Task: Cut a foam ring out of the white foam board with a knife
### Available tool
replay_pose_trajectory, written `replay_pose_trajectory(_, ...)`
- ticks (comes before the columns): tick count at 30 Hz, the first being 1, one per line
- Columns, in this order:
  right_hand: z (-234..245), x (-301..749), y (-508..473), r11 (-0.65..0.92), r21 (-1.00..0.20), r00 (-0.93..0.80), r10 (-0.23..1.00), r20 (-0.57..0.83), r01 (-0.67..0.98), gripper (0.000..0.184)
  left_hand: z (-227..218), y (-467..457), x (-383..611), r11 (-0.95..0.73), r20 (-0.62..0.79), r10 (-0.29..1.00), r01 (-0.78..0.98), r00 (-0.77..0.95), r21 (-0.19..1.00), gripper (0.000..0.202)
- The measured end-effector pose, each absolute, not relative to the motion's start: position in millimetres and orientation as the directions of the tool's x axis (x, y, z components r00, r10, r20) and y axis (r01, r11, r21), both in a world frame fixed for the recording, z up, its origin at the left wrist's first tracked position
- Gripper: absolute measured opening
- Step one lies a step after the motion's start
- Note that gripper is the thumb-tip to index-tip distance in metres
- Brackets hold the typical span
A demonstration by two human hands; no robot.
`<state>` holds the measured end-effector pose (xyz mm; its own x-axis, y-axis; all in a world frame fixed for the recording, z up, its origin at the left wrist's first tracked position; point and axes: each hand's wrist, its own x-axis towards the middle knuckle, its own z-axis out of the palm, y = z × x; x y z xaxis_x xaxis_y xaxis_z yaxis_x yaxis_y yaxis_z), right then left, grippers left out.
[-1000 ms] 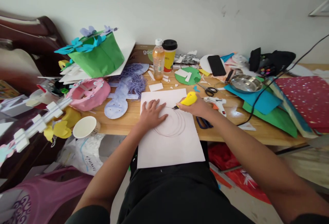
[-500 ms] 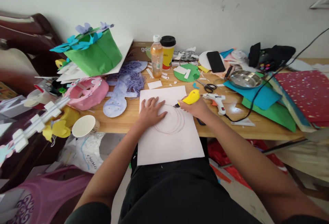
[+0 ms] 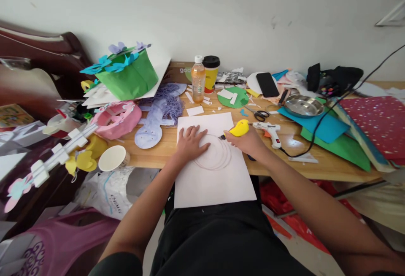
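A white board (image 3: 215,189) lies partly on the wooden table and reaches over its front edge towards my lap. Rough pencil-like circles (image 3: 218,167) are drawn on it, one inside another. My left hand (image 3: 191,144) presses flat on the board's left part, fingers spread, thumb over the drawn rings. Gripped in my right hand (image 3: 248,143) is a yellow utility knife (image 3: 239,128). Its dark tip meets the board at the upper right of the circles. The blade itself is too small to make out.
Right of the board lie a glue gun (image 3: 268,132) with a black cord, scissors (image 3: 261,115) and a metal bowl (image 3: 303,105). Behind stand a drink bottle (image 3: 198,82) and a lidded cup (image 3: 211,75). A paper cup (image 3: 112,158) sits near the left front edge, below a pink paper basket (image 3: 118,122).
The whole view has shifted slightly, so everything appears lower and further right. Both hands keep nearly the same place on the board, and the knife stays at the circles' upper right.
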<state>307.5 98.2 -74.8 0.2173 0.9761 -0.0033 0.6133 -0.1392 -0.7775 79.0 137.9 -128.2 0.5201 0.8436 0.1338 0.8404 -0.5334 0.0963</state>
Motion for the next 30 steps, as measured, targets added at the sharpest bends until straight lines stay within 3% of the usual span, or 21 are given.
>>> replay_pose_trajectory(10,-74,293,96,-0.128,-0.781,0.279,0.958,0.061,0.611,0.024,-128,139,80,-0.544,0.128,0.837,0.832,0.531,0.105,0.06)
replay_pose_trajectory(19,-89,304,82,0.008,-0.804,0.172,0.976,0.137,0.594,0.033,-126,136,82,-0.532,0.146,0.844,0.841,0.516,0.102,0.059)
replay_pose_trajectory(24,-94,313,75,-0.067,-0.816,0.301,0.944,0.134,0.575,0.033,-127,135,87,-0.507,0.154,0.858,0.855,0.49,0.105,0.059)
replay_pose_trajectory(30,-92,312,79,-0.209,-0.812,0.368,0.93,0.008,0.546,0.034,-128,136,87,-0.513,0.149,0.855,0.853,0.497,0.096,0.058)
